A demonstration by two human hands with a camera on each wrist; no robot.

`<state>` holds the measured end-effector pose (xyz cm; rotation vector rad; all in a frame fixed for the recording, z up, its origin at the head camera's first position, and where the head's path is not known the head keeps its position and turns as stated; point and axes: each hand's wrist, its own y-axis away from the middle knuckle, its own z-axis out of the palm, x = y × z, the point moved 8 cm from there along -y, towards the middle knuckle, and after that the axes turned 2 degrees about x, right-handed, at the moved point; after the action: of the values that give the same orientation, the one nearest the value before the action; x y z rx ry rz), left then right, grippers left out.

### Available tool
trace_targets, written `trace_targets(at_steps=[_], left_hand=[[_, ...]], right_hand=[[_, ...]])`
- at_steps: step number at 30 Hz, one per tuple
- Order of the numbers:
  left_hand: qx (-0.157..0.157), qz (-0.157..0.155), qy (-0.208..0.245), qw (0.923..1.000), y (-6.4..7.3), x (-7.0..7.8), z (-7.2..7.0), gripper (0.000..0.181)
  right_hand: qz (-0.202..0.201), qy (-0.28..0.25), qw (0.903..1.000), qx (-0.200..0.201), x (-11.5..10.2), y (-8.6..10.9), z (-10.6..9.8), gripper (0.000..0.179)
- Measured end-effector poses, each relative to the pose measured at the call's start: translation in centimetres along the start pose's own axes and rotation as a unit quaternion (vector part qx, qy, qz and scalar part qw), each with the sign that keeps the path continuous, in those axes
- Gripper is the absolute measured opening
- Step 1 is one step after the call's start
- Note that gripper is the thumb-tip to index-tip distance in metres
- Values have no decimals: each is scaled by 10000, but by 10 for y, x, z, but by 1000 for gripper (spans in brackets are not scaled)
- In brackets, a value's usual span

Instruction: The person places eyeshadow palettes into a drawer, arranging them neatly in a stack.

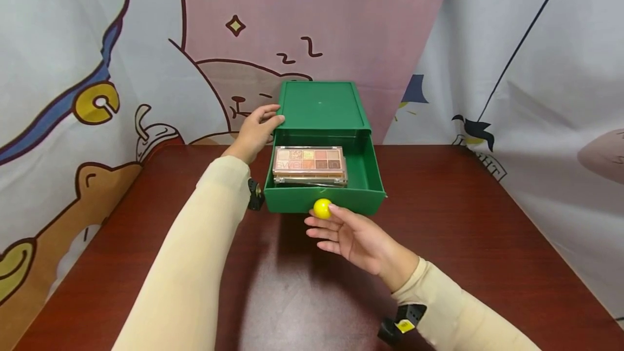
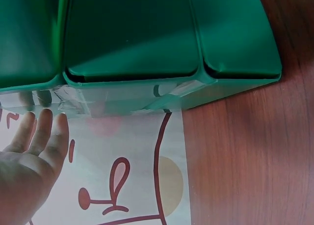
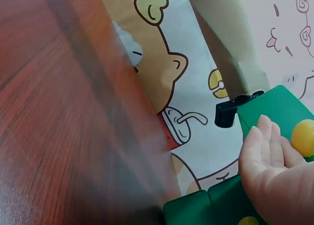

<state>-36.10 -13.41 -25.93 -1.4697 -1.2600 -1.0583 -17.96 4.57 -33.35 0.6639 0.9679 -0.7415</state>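
A green drawer cabinet (image 1: pixel 319 103) stands on the table with its top drawer (image 1: pixel 362 167) pulled out. Two clear-lidded eyeshadow palettes (image 1: pixel 308 160) lie stacked in the drawer's left part. My right hand (image 1: pixel 363 242) is at the drawer front, thumb and index finger pinching the round yellow knob (image 1: pixel 322 208); the other fingers extend below it. My left hand (image 1: pixel 255 131) rests against the cabinet's left side near the top edge, its fingers (image 2: pixel 43 132) fairly straight along the wall in the left wrist view.
Below the open drawer, the right wrist view shows lower green fronts (image 3: pixel 186 208) and another yellow knob (image 3: pixel 248 221). The brown wooden table (image 1: pixel 468 232) reaches back to a cartoon-printed cloth (image 1: pixel 385 20). Clear tape (image 2: pixel 73 100) runs along the cabinet's side.
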Motion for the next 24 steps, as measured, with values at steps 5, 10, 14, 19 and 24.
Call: trace_targets(at_steps=[5, 10, 14, 19, 24], left_hand=[[-18, 14, -33, 10000, 1, 1, 1, 47], [14, 4, -103, 9999, 2, 2, 1, 47], [35, 11, -87, 10000, 1, 3, 1, 46], [34, -53, -71, 10000, 1, 1, 1, 46], [6, -15, -55, 10000, 1, 0, 1, 47]], right_hand=[[-36, -50, 9998, 185, -2, -2, 0, 33], [-66, -47, 9994, 326, -5, -7, 0, 31], [-146, -67, 9990, 417, -9, -11, -2, 31], [-215, -200, 9979, 585, -14, -16, -7, 30], [-282, -295, 9967, 699, -19, -23, -10, 31]])
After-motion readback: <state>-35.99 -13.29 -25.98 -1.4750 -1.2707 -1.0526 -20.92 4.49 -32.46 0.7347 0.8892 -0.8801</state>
